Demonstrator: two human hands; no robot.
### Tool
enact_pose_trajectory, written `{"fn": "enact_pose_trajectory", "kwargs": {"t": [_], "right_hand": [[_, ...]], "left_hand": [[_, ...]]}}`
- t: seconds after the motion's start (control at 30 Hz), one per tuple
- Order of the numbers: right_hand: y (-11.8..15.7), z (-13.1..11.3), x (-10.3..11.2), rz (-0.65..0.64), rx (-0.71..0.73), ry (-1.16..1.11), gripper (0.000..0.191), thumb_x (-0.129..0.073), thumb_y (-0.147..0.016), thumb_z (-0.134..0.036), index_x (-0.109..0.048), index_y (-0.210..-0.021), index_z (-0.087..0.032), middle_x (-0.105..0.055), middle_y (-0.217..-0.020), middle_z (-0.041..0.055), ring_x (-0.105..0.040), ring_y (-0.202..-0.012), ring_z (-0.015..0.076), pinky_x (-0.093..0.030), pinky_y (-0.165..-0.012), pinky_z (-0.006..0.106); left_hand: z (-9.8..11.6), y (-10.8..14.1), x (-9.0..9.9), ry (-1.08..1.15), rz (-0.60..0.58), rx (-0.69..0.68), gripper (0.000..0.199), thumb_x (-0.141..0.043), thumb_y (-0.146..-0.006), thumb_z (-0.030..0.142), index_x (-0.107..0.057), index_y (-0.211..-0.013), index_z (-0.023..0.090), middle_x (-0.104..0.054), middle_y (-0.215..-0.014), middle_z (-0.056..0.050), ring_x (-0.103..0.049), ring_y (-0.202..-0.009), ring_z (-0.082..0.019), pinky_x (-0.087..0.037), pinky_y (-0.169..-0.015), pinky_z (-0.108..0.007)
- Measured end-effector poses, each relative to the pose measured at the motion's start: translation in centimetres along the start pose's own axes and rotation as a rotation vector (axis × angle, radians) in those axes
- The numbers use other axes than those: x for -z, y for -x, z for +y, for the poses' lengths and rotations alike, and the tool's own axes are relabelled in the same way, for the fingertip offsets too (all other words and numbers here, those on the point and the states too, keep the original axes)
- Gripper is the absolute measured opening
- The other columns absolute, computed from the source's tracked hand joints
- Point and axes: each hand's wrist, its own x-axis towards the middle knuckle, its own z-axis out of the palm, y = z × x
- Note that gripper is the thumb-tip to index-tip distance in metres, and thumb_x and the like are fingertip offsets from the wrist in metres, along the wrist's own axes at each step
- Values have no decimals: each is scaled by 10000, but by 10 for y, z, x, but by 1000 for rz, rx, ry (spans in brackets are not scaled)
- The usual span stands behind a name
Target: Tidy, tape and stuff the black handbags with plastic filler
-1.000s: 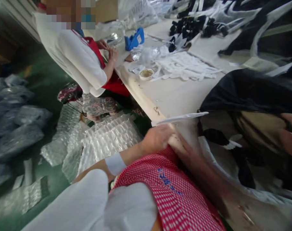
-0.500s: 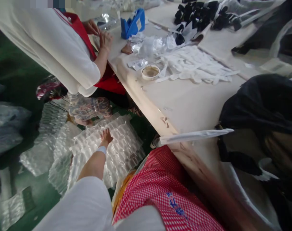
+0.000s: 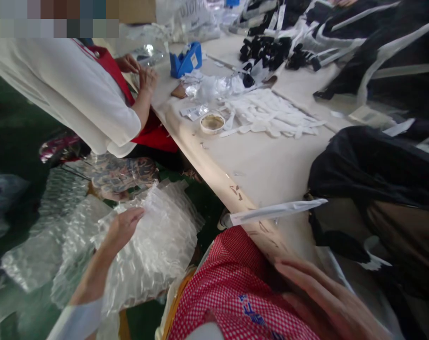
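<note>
My left hand is at the lower left, its fingers pressed together on the top sheet of a stack of clear air-cushion packing film. The sheet bulges up near the fingertips. At the lower right my right hand is partly blurred, with its fingers stretched out beside the table edge and nothing seen in them. A thin white plastic strip lies across the table edge just above it. Black fabric with a sheer panel rests on the table to the right.
A co-worker in a white top and red apron stands at the left. On the table are a blue tape dispenser, a round tub, white strips and black rolled pieces. More packing film covers the floor.
My left hand has gone from lying spread on the film stack to gripping the top sheet, which has lifted and crumpled. My right hand has come into view at the lower right.
</note>
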Motion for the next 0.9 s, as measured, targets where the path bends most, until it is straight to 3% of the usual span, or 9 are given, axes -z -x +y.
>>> {"fn": "enact_pose_trajectory", "kwargs": {"t": [0.07,0.17,0.27,0.37,0.5,0.67,0.73,0.8,0.9], "right_hand": [[-35,-15,9,23,101,-50,840,-643,-875,-462,-197,-1586,-476,-542,-1484,54,-604,-1270,309,-618,-928,464],[-78,-39,32,-68,189,-310,1253,-790,-731,-620,42,-1622,-331,-255,-1649,157,-334,-1483,363,-425,-1133,560],[-95,-54,51,-186,217,-736,1507,-870,-592,-652,221,-1574,-309,-224,-1646,212,-258,-1511,377,-288,-1170,621],[-86,-48,58,-210,195,-1154,1400,-891,-625,-571,73,-1612,-333,-524,-1473,170,-519,-1350,327,-391,-1110,561],[-46,-12,69,-44,20,-1347,814,-911,-566,-514,-668,-1287,-224,-757,-1060,86,-705,-963,272,-549,-915,415],[22,25,92,523,-305,-1418,516,-912,-513,-425,-766,-924,-151,-774,-894,91,-719,-785,248,-578,-772,349],[48,39,98,752,-483,-1350,448,-911,-549,-406,-758,-880,-146,-769,-820,82,-706,-697,222,-571,-681,312],[71,53,100,877,-629,-1284,442,-908,-588,-439,-749,-874,-141,-761,-778,77,-690,-641,210,-551,-602,290],[90,70,97,958,-734,-1226,476,-899,-627,-466,-742,-933,-136,-766,-807,82,-695,-655,211,-548,-580,281]], "left_hand": [[20,27,63,69,113,-264,313,-453,-912,336,-758,-933,267,-778,-981,-57,-732,-903,-265,-597,-821,-356],[87,59,135,67,221,-665,337,-430,-947,295,-765,-948,331,-748,-864,-35,-707,-767,-207,-561,-609,-275],[182,70,173,6,256,-835,382,-418,-956,171,-753,-1079,308,-666,-747,-23,-627,-634,-136,-453,-514,-219],[279,60,185,7,207,-1043,373,-411,-952,103,-751,-1014,241,-584,-684,4,-558,-603,-100,-393,-530,-202],[398,22,166,1,157,-1378,364,-414,-946,91,-746,-1013,223,-600,-741,1,-559,-672,-115,-413,-626,-228],[501,-44,105,56,57,-1530,368,-496,-979,282,-638,-1314,230,-675,-1159,-86,-612,-1102,-199,-444,-985,-328],[504,-75,82,25,95,-1279,615,-555,-947,429,-440,-1503,192,-515,-1470,-168,-434,-1392,-294,-320,-1149,-437],[486,-104,61,-27,93,-847,758,-522,-933,527,-329,-1555,139,-359,-1584,-234,-293,-1484,-384,-271,-1166,-530],[443,-137,31,30,-134,-518,877,-601,-824,618,-418,-1474,59,-477,-1479,-292,-462,-1372,-417,-409,-1062,-477]]}}
